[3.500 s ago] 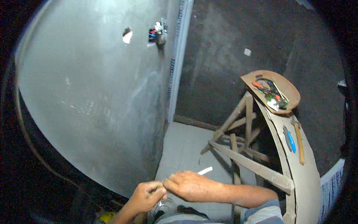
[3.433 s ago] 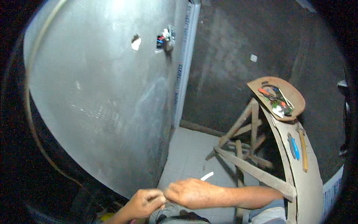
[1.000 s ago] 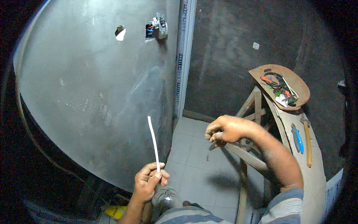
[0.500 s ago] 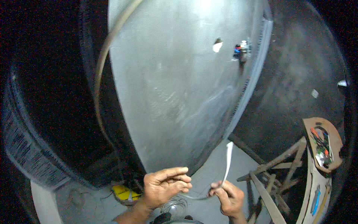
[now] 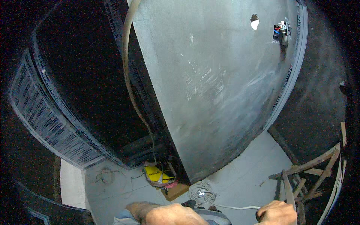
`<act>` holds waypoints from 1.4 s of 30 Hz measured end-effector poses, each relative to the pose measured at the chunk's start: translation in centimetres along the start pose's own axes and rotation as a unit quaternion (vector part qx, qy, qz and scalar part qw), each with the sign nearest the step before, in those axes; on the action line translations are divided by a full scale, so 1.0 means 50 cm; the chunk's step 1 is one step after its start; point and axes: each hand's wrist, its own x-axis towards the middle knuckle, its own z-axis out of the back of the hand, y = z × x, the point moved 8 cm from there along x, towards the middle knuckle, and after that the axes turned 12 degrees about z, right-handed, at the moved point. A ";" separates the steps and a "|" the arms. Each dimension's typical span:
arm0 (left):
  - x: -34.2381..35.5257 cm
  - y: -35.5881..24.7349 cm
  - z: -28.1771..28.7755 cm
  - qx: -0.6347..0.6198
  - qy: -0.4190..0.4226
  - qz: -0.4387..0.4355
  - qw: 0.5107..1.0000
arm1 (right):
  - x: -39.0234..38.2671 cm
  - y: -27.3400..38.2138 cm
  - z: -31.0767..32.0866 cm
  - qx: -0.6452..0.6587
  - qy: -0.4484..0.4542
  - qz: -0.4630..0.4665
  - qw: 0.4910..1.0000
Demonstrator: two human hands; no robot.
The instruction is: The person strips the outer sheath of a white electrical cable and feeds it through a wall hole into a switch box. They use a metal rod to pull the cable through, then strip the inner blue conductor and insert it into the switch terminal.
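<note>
Pale floor [image 5: 240, 180], cable coil [image 5: 195, 194], wooden trestle [image 5: 288, 187]

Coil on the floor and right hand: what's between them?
A white cable runs from beside the coil to the right hand, with pale floor behind it, as the head view shows.

Cable coil [image 5: 196, 192] left of trestle [image 5: 313, 161]
</note>
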 end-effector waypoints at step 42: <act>0.046 0.034 -0.012 -0.066 0.016 -0.026 0.997 | 0.002 0.046 -0.014 0.070 0.127 0.015 0.989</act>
